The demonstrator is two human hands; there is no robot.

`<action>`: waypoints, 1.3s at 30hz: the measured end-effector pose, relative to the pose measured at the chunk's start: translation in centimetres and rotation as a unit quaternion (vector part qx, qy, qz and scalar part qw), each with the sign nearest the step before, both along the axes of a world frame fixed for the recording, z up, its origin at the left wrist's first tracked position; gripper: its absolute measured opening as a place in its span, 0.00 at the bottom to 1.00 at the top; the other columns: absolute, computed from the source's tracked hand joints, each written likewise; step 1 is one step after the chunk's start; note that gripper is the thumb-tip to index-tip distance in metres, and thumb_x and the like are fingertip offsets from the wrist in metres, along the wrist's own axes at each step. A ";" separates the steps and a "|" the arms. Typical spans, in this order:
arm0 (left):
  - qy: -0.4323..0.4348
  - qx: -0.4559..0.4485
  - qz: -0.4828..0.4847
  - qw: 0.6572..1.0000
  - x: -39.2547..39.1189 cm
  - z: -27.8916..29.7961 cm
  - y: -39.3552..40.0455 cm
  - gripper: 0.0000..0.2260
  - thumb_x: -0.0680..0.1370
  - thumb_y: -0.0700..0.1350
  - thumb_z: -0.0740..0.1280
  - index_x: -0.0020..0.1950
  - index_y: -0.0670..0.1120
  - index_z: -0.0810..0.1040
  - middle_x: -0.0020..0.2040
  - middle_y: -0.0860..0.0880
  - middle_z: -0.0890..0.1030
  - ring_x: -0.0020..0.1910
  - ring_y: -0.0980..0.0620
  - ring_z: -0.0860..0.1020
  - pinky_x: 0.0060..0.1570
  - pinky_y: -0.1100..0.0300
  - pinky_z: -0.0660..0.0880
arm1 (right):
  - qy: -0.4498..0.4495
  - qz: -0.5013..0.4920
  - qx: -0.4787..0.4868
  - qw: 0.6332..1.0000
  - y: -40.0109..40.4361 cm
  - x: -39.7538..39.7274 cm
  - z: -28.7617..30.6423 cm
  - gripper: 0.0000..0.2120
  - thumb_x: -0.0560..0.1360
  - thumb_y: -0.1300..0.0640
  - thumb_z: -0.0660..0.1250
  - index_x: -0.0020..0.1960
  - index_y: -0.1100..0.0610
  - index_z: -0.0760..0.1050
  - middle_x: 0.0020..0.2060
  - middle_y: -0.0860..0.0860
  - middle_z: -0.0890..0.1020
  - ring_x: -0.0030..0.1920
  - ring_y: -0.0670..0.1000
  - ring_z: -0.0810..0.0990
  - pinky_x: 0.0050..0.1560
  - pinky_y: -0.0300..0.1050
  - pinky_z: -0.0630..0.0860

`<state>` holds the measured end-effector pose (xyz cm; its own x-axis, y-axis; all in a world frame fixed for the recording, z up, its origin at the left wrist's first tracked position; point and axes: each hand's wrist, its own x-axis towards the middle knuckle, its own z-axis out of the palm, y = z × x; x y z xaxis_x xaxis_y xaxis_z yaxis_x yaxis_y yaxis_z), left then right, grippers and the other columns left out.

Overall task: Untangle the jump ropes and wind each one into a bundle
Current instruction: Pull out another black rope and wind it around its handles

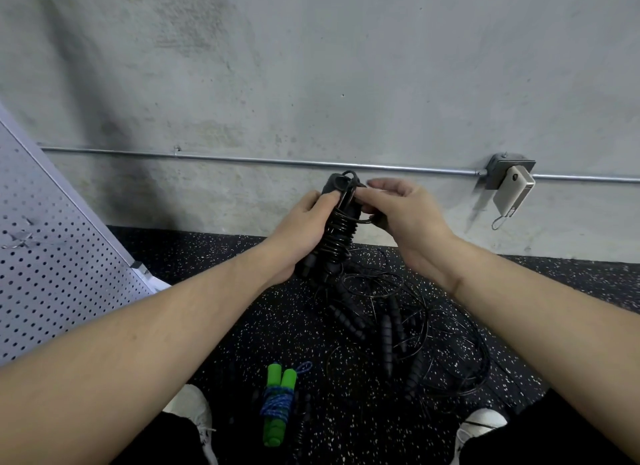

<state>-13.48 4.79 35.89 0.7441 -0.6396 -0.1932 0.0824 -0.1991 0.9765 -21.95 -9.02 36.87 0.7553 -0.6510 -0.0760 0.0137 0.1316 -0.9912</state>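
Observation:
My left hand (301,229) grips a black jump rope bundle (337,232), its handles upright with thin black cord coiled round them, held above the floor. My right hand (398,215) pinches the cord near the top of that bundle. On the floor below lies a tangle of black ropes (391,329) with ribbed black handles and loose thin loops. A wound bundle with green foam handles and blue cord (278,400) lies on the floor between my feet.
The floor is black speckled rubber (221,277). A concrete wall stands ahead with a metal conduit (242,159) and a junction box holding a beige device (512,187). A white perforated panel (59,256) leans at the left. My white shoes (192,409) are at the bottom.

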 end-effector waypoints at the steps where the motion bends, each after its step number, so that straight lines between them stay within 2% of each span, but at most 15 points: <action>1: 0.002 0.000 0.000 1.000 0.0 0.0 0.1 0.15 0.82 0.60 0.62 0.54 0.49 0.76 0.43 0.48 0.80 0.38 0.51 0.80 0.34 0.54 0.79 | 0.012 -0.004 -0.025 1.000 0.1 -0.1 0.0 0.08 0.71 0.59 0.78 0.49 0.56 0.82 0.41 0.52 0.85 0.39 0.44 0.81 0.41 0.37 0.76; 3: 0.013 -0.001 0.004 1.000 -0.2 -0.1 0.0 0.16 0.82 0.60 0.61 0.56 0.49 0.76 0.44 0.47 0.81 0.38 0.49 0.81 0.34 0.53 0.80 | 0.015 -0.017 -0.061 0.998 0.4 -0.1 -0.1 0.04 0.71 0.57 0.77 0.44 0.54 0.84 0.42 0.50 0.86 0.39 0.39 0.81 0.39 0.29 0.73; 5: 0.023 -0.004 0.009 1.000 -0.2 -0.1 -0.1 0.16 0.83 0.61 0.60 0.58 0.51 0.76 0.47 0.46 0.82 0.38 0.49 0.82 0.34 0.54 0.79 | -0.013 -0.009 -0.063 0.998 1.1 -0.1 -0.4 0.02 0.74 0.57 0.75 0.46 0.52 0.85 0.45 0.47 0.87 0.42 0.35 0.81 0.41 0.25 0.72; 8: 0.033 0.002 0.005 0.999 0.1 0.0 -0.1 0.18 0.83 0.62 0.58 0.62 0.52 0.76 0.49 0.46 0.83 0.39 0.50 0.83 0.34 0.56 0.79 | -0.009 0.048 -0.090 0.995 1.7 0.1 -0.7 0.08 0.79 0.56 0.69 0.56 0.47 0.84 0.56 0.46 0.84 0.52 0.35 0.80 0.52 0.30 0.72; 11: 0.032 0.002 0.018 0.999 0.3 -0.2 0.1 0.17 0.83 0.61 0.59 0.60 0.51 0.76 0.47 0.45 0.82 0.37 0.50 0.82 0.33 0.55 0.79 | 0.022 0.070 -0.149 0.986 1.4 0.2 -0.7 0.12 0.81 0.57 0.64 0.60 0.45 0.80 0.56 0.43 0.83 0.51 0.36 0.78 0.52 0.35 0.72; 13: 0.023 0.020 0.013 0.999 0.4 -0.3 0.2 0.16 0.82 0.61 0.61 0.58 0.51 0.76 0.47 0.45 0.83 0.39 0.48 0.83 0.34 0.52 0.80 | 0.037 0.059 -0.249 0.966 0.5 0.0 -0.7 0.08 0.81 0.55 0.65 0.59 0.46 0.73 0.49 0.45 0.84 0.44 0.40 0.79 0.45 0.35 0.72; 15: 0.006 0.047 0.005 0.999 0.6 -0.5 0.3 0.16 0.81 0.62 0.63 0.57 0.51 0.77 0.47 0.46 0.83 0.42 0.47 0.83 0.38 0.51 0.81 | 0.049 0.063 -0.323 0.943 -0.6 -0.3 -0.5 0.10 0.80 0.52 0.66 0.58 0.45 0.67 0.47 0.46 0.82 0.41 0.42 0.77 0.41 0.35 0.72; 19: -0.083 0.093 -0.036 0.992 1.4 -0.7 0.4 0.12 0.80 0.60 0.65 0.51 0.53 0.80 0.39 0.54 0.84 0.40 0.54 0.82 0.41 0.56 0.77 | 0.056 0.089 -0.472 0.876 -2.7 -0.5 -0.8 0.18 0.81 0.50 0.65 0.70 0.42 0.72 0.54 0.45 0.77 0.55 0.48 0.75 0.59 0.41 0.73; 23: -0.122 0.127 -0.078 0.981 1.3 -0.9 0.5 0.12 0.80 0.58 0.67 0.53 0.51 0.81 0.45 0.50 0.85 0.42 0.55 0.82 0.47 0.55 0.78 | 0.056 0.169 -0.471 0.864 -3.1 -0.4 -1.1 0.12 0.79 0.55 0.70 0.61 0.47 0.82 0.51 0.38 0.77 0.54 0.39 0.74 0.54 0.25 0.66; 28: -0.106 0.180 -0.147 0.967 0.9 -0.9 0.9 0.15 0.73 0.64 0.73 0.52 0.56 0.81 0.43 0.56 0.86 0.44 0.57 0.84 0.46 0.60 0.79 | 0.031 0.180 -0.500 0.847 -3.9 -0.6 -0.8 0.05 0.73 0.56 0.77 0.48 0.49 0.87 0.52 0.43 0.81 0.55 0.42 0.78 0.59 0.33 0.70; 31: -0.074 0.200 -0.160 0.964 1.1 -1.2 1.0 0.20 0.70 0.66 0.75 0.53 0.54 0.82 0.43 0.54 0.87 0.44 0.54 0.86 0.45 0.58 0.81 | 0.047 0.202 -0.500 0.841 -3.6 -1.1 -0.6 0.04 0.73 0.57 0.76 0.48 0.52 0.86 0.48 0.43 0.84 0.51 0.41 0.80 0.57 0.33 0.73; 33: -0.071 0.219 -0.154 0.961 1.2 -1.8 1.2 0.20 0.70 0.66 0.76 0.52 0.54 0.83 0.42 0.54 0.87 0.43 0.54 0.85 0.44 0.59 0.81 | 0.090 0.216 -0.513 0.826 -3.4 -1.2 -0.8 0.03 0.76 0.56 0.74 0.49 0.51 0.85 0.46 0.43 0.85 0.49 0.42 0.82 0.56 0.39 0.77; 35: -0.090 0.239 -0.160 0.954 1.3 -2.6 1.3 0.19 0.68 0.67 0.76 0.50 0.56 0.84 0.45 0.55 0.87 0.48 0.53 0.84 0.49 0.57 0.80 | 0.091 0.199 -0.461 0.860 -3.1 -1.1 -1.0 0.04 0.78 0.57 0.71 0.47 0.48 0.81 0.43 0.42 0.86 0.47 0.43 0.84 0.55 0.45 0.80; 37: -0.101 0.229 -0.147 0.957 1.1 -3.0 1.5 0.17 0.69 0.66 0.77 0.50 0.57 0.84 0.45 0.57 0.86 0.48 0.56 0.83 0.47 0.60 0.77 | 0.069 0.172 -0.384 0.905 -3.0 -0.7 -1.0 0.08 0.79 0.60 0.69 0.44 0.49 0.75 0.40 0.47 0.86 0.43 0.45 0.86 0.53 0.47 0.82; 39: -0.118 0.213 -0.140 0.960 1.1 -3.2 1.5 0.17 0.69 0.64 0.77 0.52 0.57 0.84 0.44 0.59 0.86 0.46 0.59 0.83 0.44 0.62 0.74 | 0.081 0.161 -0.334 0.925 -3.2 -0.6 -0.9 0.08 0.80 0.61 0.67 0.44 0.52 0.73 0.40 0.50 0.87 0.40 0.50 0.87 0.51 0.51 0.83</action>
